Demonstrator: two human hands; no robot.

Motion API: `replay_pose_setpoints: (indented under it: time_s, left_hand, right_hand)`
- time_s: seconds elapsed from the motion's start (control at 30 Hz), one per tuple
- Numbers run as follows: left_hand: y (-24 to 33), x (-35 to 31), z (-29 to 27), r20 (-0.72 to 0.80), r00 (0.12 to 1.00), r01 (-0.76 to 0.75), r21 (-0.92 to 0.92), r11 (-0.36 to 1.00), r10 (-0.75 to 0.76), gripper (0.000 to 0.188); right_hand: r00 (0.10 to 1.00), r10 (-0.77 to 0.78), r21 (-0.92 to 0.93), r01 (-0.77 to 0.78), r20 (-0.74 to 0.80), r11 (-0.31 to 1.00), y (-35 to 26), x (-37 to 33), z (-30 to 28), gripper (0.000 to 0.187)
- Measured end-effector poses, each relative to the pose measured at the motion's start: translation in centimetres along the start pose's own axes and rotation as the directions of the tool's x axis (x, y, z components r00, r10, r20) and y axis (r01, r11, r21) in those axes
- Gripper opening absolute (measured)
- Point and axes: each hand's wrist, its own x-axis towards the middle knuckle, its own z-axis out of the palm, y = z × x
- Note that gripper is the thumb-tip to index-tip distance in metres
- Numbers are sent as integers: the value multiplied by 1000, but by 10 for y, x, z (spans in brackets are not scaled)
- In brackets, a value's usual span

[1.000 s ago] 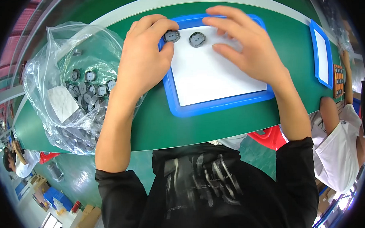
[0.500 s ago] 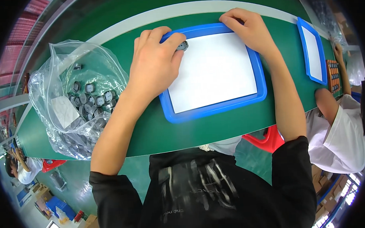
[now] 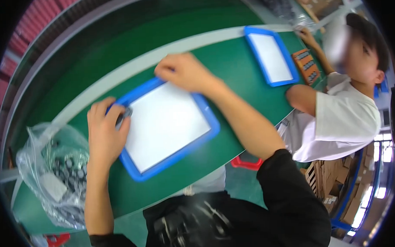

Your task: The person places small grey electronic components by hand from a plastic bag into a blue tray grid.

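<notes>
1. Left of my blue tray [image 3: 210, 118] on the green worktop [image 3: 234, 65], a clear plastic bag [image 3: 33, 144] holds many grey parts [image 3: 69, 163].
2. To the right lie a second tray [image 3: 284, 82] and an orange rack [image 3: 306, 67], near a co-worker [image 3: 336, 121].
3. My left hand [image 3: 104, 129] closes on a small dark piece [image 3: 128, 112] at the tray's far left corner; my fingers partly hide it.
4. My right hand [image 3: 185, 71] curls at the far rim; I cannot tell whether it grips.
5. The tray is rectangular, lined with a white sheet [image 3: 165, 124].

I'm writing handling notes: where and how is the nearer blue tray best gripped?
Probably hold the nearer blue tray by its rim, right hand from the right, left hand from the left: the rim frames the white paper and shows uncovered at right.
</notes>
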Motion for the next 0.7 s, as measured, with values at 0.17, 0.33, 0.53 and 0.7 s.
replay_pose_setpoints:
  time_s: [0.17,0.33,0.53,0.7]
  left_hand:
    - [23,-10,-56,-95,994,32,-214,976,-53,40]
    - [13,-55,-161,-353,928,-180,-150,972,118,37]
    - [45,-164,-257,-180,966,197,59,979,-183,37]
    - [45,-179,-306,-96,965,257,161,953,-244,38]
  right_hand:
    - [1000,-7,58,7,-13,998,-4,-9,5,15]
    - [941,189,227,-127,-280,966,-9,-8,-18,17]
    - [718,-121,-67,104,-686,992,-121,-52,-86,15]
    - [774,-16,119,117,-633,986,-140,-50,-71,17]
